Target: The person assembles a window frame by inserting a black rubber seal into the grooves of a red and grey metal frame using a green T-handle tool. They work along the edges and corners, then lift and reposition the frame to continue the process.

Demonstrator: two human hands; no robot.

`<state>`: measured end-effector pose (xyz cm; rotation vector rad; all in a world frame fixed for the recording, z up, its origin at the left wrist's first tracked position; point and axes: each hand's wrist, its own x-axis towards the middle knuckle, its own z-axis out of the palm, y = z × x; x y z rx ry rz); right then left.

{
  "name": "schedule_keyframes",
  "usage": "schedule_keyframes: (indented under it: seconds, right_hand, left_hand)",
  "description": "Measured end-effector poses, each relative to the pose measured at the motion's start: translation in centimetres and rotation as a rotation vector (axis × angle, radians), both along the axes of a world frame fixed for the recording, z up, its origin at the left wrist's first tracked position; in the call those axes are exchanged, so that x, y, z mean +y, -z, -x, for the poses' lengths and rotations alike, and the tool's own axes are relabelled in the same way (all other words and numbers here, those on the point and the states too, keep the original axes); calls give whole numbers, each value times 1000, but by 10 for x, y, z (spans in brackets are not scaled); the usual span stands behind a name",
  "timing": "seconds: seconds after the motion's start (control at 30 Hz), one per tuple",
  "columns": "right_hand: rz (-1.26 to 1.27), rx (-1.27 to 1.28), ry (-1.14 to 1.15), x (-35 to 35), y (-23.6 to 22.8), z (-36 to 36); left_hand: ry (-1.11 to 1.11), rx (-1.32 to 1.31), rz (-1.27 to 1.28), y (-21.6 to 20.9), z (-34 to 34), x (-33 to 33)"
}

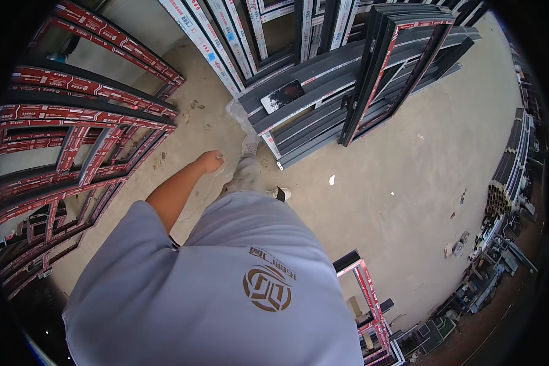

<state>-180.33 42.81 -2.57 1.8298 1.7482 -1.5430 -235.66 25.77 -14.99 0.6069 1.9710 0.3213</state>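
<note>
My left hand [210, 161] hangs over the concrete floor at the end of a bare forearm, touching none of the frames. Its fingers are curled in, and a small pale spot shows at their edge; what they hold, if anything, cannot be made out. My right hand is out of view. Ahead lies a stack of dark grey frame profiles [311, 143], with a flat dark, glossy rectangular thing [282, 96] on top. A dark window-like frame with red tape [381, 79] stands upright against that stack.
Red-taped frames [85, 116] stand along the left. White-taped profiles [204, 46] lean at the back. Clear plastic film [241, 116] lies by my foot. Another red-taped frame [372, 299] is at lower right. Stacked bars [506, 165] line the far right. White scraps [332, 180] dot the floor.
</note>
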Motion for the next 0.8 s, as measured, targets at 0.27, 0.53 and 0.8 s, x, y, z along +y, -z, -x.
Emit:
schedule_keyframes:
  seconds: [0.27,0.53,0.8]
  right_hand:
    - [113,-76,34,-11,-20,37]
    - [173,-91,72,-26,-17,49]
    - [222,-92,146,-42,-14,52]
  left_hand:
    - [-155,-64,10,35,39,16]
    - [-476,-837,262,-53,-25,53]
    - [-401,-934,394,-91,-12,84]
